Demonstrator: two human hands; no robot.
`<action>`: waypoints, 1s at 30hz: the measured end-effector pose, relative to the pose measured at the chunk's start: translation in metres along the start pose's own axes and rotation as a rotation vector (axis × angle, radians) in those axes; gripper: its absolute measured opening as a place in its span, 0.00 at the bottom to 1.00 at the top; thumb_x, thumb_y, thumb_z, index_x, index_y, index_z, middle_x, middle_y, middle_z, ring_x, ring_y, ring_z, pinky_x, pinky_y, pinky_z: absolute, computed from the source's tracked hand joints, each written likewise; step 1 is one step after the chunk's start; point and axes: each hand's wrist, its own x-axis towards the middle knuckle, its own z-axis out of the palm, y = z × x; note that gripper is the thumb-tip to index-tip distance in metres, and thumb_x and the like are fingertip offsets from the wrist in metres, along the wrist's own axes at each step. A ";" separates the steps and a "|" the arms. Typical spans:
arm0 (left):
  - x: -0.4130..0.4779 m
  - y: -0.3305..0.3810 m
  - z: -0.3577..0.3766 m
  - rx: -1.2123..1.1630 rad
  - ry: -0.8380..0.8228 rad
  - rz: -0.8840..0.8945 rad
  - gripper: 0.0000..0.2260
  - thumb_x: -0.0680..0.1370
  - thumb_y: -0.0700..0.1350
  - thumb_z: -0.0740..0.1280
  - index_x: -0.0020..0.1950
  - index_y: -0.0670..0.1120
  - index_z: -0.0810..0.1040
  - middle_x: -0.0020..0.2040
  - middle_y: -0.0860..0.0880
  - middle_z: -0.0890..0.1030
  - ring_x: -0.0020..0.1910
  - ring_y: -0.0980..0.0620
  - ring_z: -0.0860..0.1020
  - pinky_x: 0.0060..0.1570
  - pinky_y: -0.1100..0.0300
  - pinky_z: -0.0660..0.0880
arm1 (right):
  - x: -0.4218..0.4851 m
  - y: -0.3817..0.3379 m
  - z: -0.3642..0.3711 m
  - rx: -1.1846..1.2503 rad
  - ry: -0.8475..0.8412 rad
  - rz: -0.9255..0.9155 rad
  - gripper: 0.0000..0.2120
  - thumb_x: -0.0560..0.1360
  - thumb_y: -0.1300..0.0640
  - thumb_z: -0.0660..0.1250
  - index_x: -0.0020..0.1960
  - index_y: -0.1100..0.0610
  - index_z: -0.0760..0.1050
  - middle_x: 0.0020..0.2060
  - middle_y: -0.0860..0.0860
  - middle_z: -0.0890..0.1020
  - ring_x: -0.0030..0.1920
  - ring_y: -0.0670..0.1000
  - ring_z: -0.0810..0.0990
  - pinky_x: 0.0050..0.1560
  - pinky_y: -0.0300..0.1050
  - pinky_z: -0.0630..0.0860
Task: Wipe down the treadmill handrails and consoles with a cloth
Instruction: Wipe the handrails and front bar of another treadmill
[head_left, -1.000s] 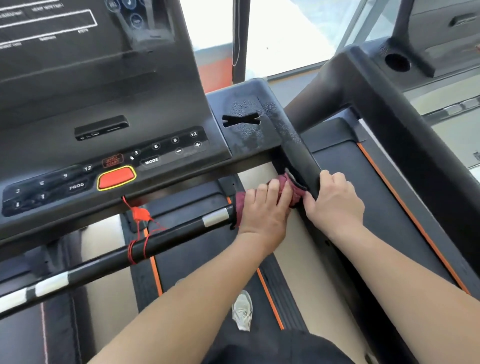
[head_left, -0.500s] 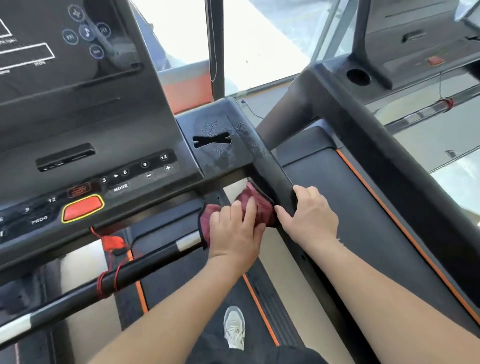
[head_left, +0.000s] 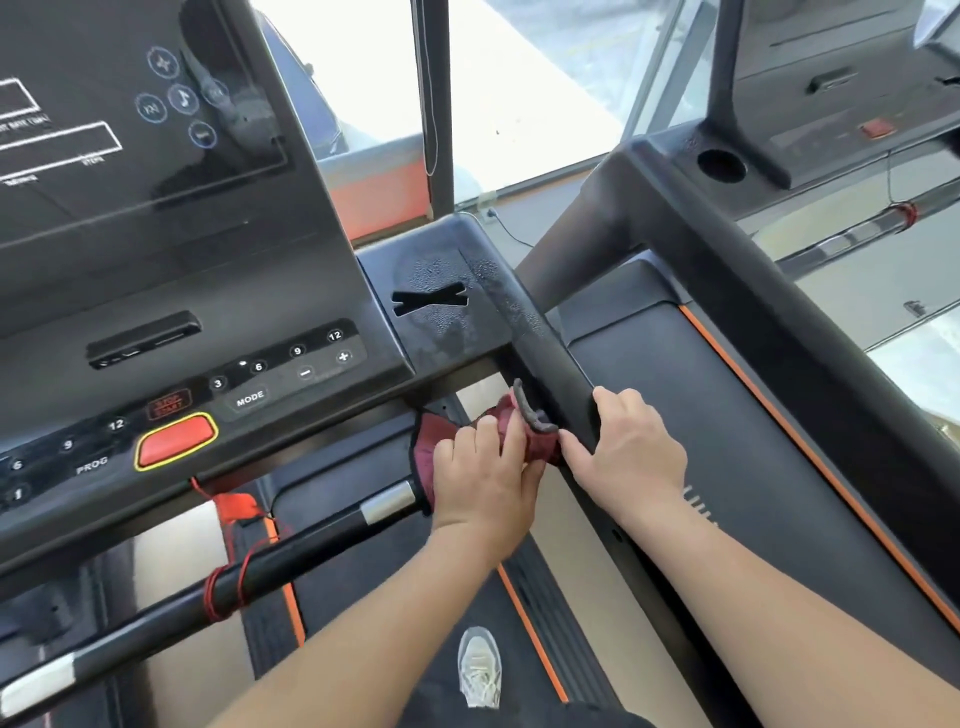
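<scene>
Our left grip (head_left: 483, 483) clutches the cloth (head_left: 537, 441) at the right end of the crossbar (head_left: 311, 540); the side handrail (head_left: 550, 353), clasped by our right grip (head_left: 631, 460), runs far-to-near just beyond.

This is looking like a gym: a black treadmill console with numbered speed keys (head_left: 208, 291) and a red oblong stop button (head_left: 176, 441) is filling the left, its dark running belt with orange edge stripes (head_left: 343, 561) is stretching below, and a second matching black treadmill (head_left: 831, 119) is standing just beside it, both facing bright glass windows (head_left: 524, 93).
</scene>
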 end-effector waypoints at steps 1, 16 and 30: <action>0.004 -0.002 0.002 0.034 0.038 0.035 0.24 0.80 0.61 0.57 0.66 0.47 0.75 0.47 0.45 0.77 0.41 0.41 0.76 0.38 0.50 0.66 | 0.001 0.000 0.000 0.003 0.001 -0.001 0.27 0.78 0.37 0.65 0.68 0.53 0.70 0.58 0.50 0.74 0.59 0.55 0.75 0.46 0.51 0.77; -0.024 -0.157 -0.033 -0.092 -0.441 -0.083 0.17 0.86 0.52 0.51 0.64 0.46 0.75 0.59 0.40 0.82 0.57 0.40 0.81 0.59 0.55 0.73 | -0.003 -0.004 0.000 0.004 -0.004 0.006 0.22 0.79 0.38 0.65 0.62 0.54 0.70 0.55 0.52 0.73 0.58 0.57 0.75 0.45 0.52 0.77; 0.000 -0.024 -0.017 0.062 0.013 -0.034 0.27 0.83 0.67 0.50 0.74 0.51 0.65 0.60 0.49 0.77 0.55 0.41 0.79 0.46 0.50 0.73 | -0.003 -0.001 -0.002 0.013 -0.054 0.011 0.25 0.80 0.38 0.65 0.69 0.54 0.69 0.60 0.53 0.73 0.62 0.57 0.74 0.47 0.50 0.73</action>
